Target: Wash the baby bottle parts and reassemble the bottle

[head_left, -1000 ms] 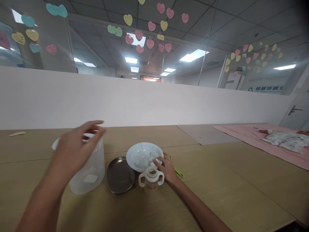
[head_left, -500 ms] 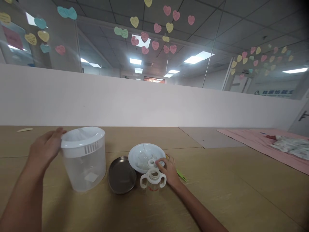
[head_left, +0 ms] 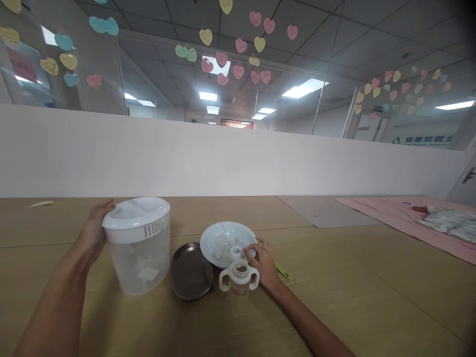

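A person's left hand (head_left: pixel 94 230) curls around the left side of a translucent plastic tub (head_left: pixel 138 267), fingers wrapped against its white lid, in a partial grip, on a wooden table (head_left: pixel 372 302). The tub stands upright near the table's front edge. Its frosted body is cloudy and carries a pale square label, and the white lid has a band of narrow slots along its rim.

Just right of the tub lies a dark metal tray (head_left: pixel 191 271), oval and shallow, with a white round dish (head_left: pixel 219 242) tilted against its far rim. A small white ring-shaped bottle collar (head_left: pixel 235 253) sits on the dish, among other white pieces too blurred to tell apart.

The person's right hand (head_left: pixel 265 265) rests at the dish's right edge, fingers bent and half closed beside the collar; whether it grips anything cannot be told. In front of the dish stands a clear baby bottle (head_left: pixel 238 290) with two white handles and no teat, next to that hand. A green utensil (head_left: pixel 281 270) pokes out from behind the hand.

Far right on the table, a pink mat (head_left: pixel 379 215) carries a patterned cloth (head_left: pixel 449 222). Paper hearts (head_left: pixel 238 54) dot the glass partition beyond a white wall (head_left: pixel 223 158).
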### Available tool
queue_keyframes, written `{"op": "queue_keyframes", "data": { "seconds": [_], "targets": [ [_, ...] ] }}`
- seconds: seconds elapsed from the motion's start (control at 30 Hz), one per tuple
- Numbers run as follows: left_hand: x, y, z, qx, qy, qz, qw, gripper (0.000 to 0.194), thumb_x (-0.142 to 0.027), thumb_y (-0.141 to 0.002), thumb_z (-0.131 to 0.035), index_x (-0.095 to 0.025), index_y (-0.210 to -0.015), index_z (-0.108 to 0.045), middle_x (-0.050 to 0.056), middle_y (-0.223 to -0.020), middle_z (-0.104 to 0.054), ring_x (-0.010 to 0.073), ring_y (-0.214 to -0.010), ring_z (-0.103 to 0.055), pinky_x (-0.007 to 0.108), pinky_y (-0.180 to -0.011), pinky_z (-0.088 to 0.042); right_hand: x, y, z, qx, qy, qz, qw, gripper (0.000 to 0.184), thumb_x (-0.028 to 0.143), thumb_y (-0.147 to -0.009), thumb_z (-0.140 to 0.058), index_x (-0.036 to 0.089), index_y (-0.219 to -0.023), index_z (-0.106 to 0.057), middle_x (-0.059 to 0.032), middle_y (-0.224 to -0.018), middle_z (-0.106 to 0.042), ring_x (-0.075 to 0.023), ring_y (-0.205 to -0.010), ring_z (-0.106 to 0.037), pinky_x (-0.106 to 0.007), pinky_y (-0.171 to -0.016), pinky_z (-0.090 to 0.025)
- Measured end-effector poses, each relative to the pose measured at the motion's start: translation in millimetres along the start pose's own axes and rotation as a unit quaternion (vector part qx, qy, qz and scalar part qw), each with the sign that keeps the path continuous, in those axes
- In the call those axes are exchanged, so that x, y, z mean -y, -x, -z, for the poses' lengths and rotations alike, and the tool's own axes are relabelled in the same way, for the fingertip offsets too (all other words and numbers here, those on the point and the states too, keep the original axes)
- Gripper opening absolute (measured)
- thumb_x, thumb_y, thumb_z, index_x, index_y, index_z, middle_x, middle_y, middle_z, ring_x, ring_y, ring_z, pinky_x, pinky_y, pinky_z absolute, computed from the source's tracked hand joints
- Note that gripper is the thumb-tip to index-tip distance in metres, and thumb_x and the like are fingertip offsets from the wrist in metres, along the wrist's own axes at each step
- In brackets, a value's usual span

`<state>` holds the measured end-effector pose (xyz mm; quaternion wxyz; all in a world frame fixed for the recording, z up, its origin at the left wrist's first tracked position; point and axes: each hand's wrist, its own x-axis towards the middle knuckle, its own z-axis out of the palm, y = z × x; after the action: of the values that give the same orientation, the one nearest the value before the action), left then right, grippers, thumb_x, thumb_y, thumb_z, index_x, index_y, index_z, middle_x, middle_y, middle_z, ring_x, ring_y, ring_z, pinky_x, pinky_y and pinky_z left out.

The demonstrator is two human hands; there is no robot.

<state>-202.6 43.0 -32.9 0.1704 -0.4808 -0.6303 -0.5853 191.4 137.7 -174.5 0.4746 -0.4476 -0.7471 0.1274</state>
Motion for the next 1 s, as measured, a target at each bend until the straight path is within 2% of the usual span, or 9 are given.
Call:
{"op": "queue_keyframes", "data": {
  "seconds": [0.1,0.17,0.23,0.37,0.5,0.63,0.73,0.83,1.0],
  "targets": [
    [-15.0,1.4,-5.6,0.031,0.159,0.171,0.972,0.032,-0.03,-0.074,-0.048,-0.011,-0.099,-0.059,0.003,-0.095,-0.065,0.0159,-0.081,-0.058,0.022,-0.061,-0.048,0.1,0.3,0.4,0.003,-0.008,0.002,1.0,0.031,0.043,-0.081,-0.045,0.02,-0.077,-0.064,-0.0117,-0.114,-0.047,-0.0242,-0.117,-0.037,-0.038,-0.093,-0.034],
    [-35.4,5.7,-6.5,0.034,0.154,0.192,0.969,0.033,-0.028,-0.072,-0.05,-0.012,-0.099,-0.062,0.003,-0.1,-0.064,0.0184,-0.088,-0.057,0.026,-0.07,-0.048,-0.4,0.4,0.4,0.0,-0.011,0.003,1.0,0.031,0.043,-0.082,-0.045,0.019,-0.077,-0.064,-0.012,-0.114,-0.048,-0.0244,-0.117,-0.038,-0.038,-0.093,-0.034],
    [-60.4,12.8,-6.9,0.022,0.071,0.168,0.983,0.034,-0.03,-0.071,-0.052,-0.016,-0.1,-0.063,0.003,-0.097,-0.066,0.0209,-0.089,-0.058,0.031,-0.076,-0.047,-1.6,0.3,0.2,-0.003,-0.011,0.008,1.0,0.031,0.043,-0.081,-0.045,0.019,-0.077,-0.064,-0.0122,-0.113,-0.049,-0.0248,-0.116,-0.038,-0.04,-0.093,-0.034],
    [-107.6,30.1,-11.3,0.03,-0.036,0.047,0.998,0.044,-0.031,-0.071,-0.053,-0.019,-0.112,-0.057,0.006,-0.095,-0.066,0.0224,-0.088,-0.061,0.037,-0.081,-0.047,-3.6,-0.5,0.9,-0.014,-0.025,0.021,0.999,0.035,0.044,-0.084,-0.04,0.02,-0.078,-0.065,-0.0115,-0.11,-0.052,-0.0243,-0.114,-0.04,-0.04,-0.093,-0.033],
    [-134.0,43.8,-19.3,-0.002,-0.105,-0.069,0.992,0.049,-0.034,-0.069,-0.055,-0.02,-0.116,-0.054,0.006,-0.102,-0.065,0.026,-0.097,-0.059,0.039,-0.086,-0.045,-0.3,0.1,5.3,-0.066,-0.084,0.026,0.994,0.038,0.04,-0.088,-0.035,0.019,-0.073,-0.063,-0.0102,-0.1,-0.056,-0.0215,-0.105,-0.046,-0.036,-0.088,-0.035],
    [-141.9,52.3,-25.8,-0.05,-0.105,-0.119,0.986,0.051,-0.034,-0.07,-0.054,-0.019,-0.119,-0.051,0.007,-0.109,-0.062,0.0249,-0.098,-0.058,0.035,-0.085,-0.047,4.2,5.8,10.1,-0.117,-0.137,0.088,0.98,0.042,0.032,-0.09,-0.031,0.018,-0.056,-0.052,-0.0049,-0.071,-0.057,-0.017,-0.077,-0.051,-0.032,-0.076,-0.037],
    [-142.3,56.2,-30.2,-0.07,-0.088,-0.134,0.985,0.052,-0.032,-0.07,-0.054,-0.017,-0.12,-0.05,0.007,-0.111,-0.062,0.0239,-0.098,-0.058,0.034,-0.085,-0.047,4.8,11.5,11.2,-0.091,-0.112,0.22,0.965,0.038,0.025,-0.088,-0.032,0.018,-0.053,-0.045,-0.0001,-0.054,-0.047,-0.0133,-0.059,-0.044,-0.032,-0.071,-0.034],
    [-141.5,58.6,-34.6,-0.072,-0.077,-0.144,0.984,0.052,-0.031,-0.07,-0.055,-0.018,-0.12,-0.049,0.007,-0.112,-0.061,0.0235,-0.098,-0.058,0.034,-0.085,-0.047,5.2,14.7,10.6,-0.054,-0.054,0.318,0.945,0.031,0.021,-0.085,-0.036,0.018,-0.055,-0.043,0.0008,-0.053,-0.043,-0.012,-0.055,-0.039,-0.031,-0.067,-0.032],
    [-141.6,61.1,-38.8,-0.057,-0.071,-0.168,0.982,0.053,-0.03,-0.069,-0.055,-0.021,-0.121,-0.047,0.006,-0.114,-0.059,0.0237,-0.099,-0.057,0.036,-0.085,-0.047,7.5,15.0,10.1,-0.056,-0.013,0.325,0.944,0.028,0.015,-0.083,-0.036,0.018,-0.055,-0.04,0.0007,-0.052,-0.04,-0.012,-0.055,-0.036,-0.029,-0.06,-0.029]
  ]
}}
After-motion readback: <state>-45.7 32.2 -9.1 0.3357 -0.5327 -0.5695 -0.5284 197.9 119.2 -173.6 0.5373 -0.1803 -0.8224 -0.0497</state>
